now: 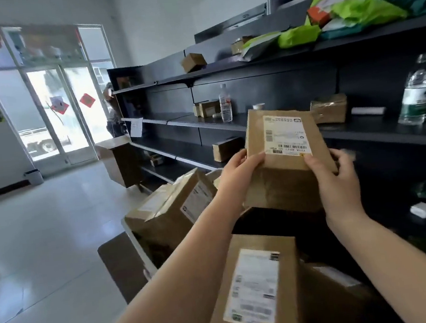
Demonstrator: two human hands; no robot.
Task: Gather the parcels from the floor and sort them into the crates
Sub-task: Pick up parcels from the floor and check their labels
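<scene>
On the left a brown cardboard box with a white label [174, 207] leans in a pile. My left hand [236, 172] closes its grip on the left edge of a brown cardboard parcel with a white shipping label [282, 159], raised before the black metal shelf [377, 133]; my right hand [338, 185] clasps its right edge. Below lies another labelled brown box [254, 288].

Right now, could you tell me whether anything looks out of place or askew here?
Two water bottles stand on the parcel shelf, which is odd. The box beside the left hand lies tilted. The held parcel, gripped with the right hand too, looks intact.
</scene>
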